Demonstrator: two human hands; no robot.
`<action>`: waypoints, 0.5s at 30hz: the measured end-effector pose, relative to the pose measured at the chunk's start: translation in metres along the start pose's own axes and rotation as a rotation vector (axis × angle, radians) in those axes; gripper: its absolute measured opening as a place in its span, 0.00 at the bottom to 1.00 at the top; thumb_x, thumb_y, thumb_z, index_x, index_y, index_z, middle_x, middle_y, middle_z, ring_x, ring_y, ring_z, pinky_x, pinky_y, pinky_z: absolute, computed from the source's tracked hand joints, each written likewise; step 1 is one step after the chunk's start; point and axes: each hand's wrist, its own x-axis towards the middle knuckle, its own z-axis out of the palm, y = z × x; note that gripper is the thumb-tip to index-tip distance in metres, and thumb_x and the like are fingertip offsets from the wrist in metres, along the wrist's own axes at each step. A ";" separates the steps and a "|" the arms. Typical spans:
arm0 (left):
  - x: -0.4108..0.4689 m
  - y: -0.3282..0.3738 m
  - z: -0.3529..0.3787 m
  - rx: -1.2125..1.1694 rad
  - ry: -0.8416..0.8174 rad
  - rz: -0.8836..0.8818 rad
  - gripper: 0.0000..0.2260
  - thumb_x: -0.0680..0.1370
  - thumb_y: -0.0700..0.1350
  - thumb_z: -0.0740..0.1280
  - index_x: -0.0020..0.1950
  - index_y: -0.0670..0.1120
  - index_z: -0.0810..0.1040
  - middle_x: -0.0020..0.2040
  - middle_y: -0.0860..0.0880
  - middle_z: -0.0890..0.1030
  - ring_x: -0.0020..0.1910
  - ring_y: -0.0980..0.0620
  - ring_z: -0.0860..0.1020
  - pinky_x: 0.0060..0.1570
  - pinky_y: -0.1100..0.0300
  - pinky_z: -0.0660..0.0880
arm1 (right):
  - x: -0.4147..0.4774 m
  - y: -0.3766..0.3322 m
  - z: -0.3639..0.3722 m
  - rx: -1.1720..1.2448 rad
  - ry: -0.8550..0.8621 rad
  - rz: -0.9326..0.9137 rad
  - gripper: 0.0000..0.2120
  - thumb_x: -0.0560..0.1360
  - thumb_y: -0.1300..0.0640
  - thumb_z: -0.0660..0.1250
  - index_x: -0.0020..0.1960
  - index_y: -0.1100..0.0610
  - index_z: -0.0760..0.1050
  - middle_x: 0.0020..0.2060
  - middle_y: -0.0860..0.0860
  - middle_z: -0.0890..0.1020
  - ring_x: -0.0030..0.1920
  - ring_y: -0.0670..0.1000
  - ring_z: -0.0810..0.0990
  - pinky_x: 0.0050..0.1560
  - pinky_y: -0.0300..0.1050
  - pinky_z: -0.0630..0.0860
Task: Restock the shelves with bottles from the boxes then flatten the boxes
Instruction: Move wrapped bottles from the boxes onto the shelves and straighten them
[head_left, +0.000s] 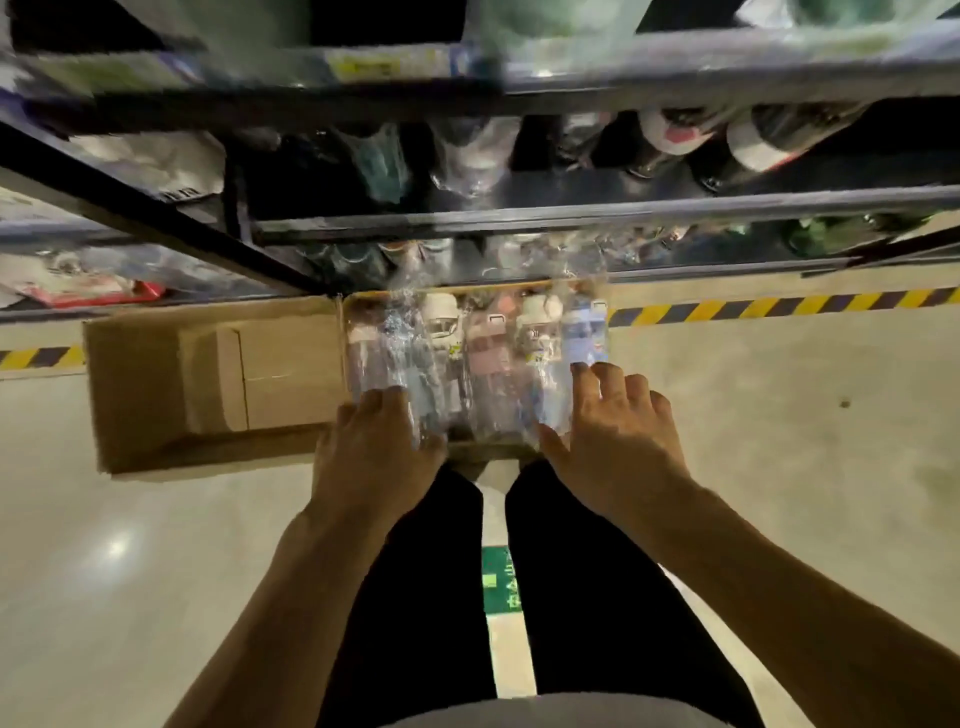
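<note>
Several clear plastic bottles lie side by side in front of me, above a cardboard box whose far rim shows behind them. My left hand grips the near ends of the bottles on the left. My right hand holds the bottles on the right, its fingers curled over them. An open cardboard box lies on the floor to the left, its flaps spread. The dark metal shelves stand just beyond, stocked with bottles.
The floor is pale concrete with a yellow-and-black hazard stripe along the shelf base. A green floor sign shows between my legs. Dark bottles with white labels fill the middle shelf on the right.
</note>
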 end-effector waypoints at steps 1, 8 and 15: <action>0.014 0.001 0.018 -0.001 -0.010 0.010 0.25 0.80 0.58 0.67 0.73 0.47 0.70 0.69 0.44 0.76 0.67 0.40 0.73 0.65 0.46 0.72 | 0.009 0.004 0.018 -0.021 0.001 0.003 0.34 0.79 0.32 0.56 0.74 0.56 0.66 0.66 0.57 0.76 0.62 0.60 0.76 0.60 0.54 0.74; 0.122 -0.019 0.123 -0.010 0.038 -0.123 0.33 0.79 0.64 0.68 0.77 0.47 0.65 0.73 0.44 0.74 0.70 0.40 0.72 0.64 0.44 0.68 | 0.106 0.031 0.122 0.037 -0.065 0.101 0.38 0.78 0.32 0.60 0.77 0.57 0.60 0.69 0.57 0.74 0.65 0.60 0.75 0.60 0.55 0.75; 0.209 -0.059 0.191 -0.217 0.144 -0.325 0.55 0.73 0.67 0.72 0.83 0.40 0.45 0.80 0.36 0.55 0.79 0.33 0.57 0.75 0.39 0.61 | 0.173 0.068 0.210 0.340 -0.042 0.402 0.48 0.74 0.32 0.70 0.79 0.61 0.57 0.68 0.62 0.71 0.68 0.65 0.71 0.66 0.59 0.71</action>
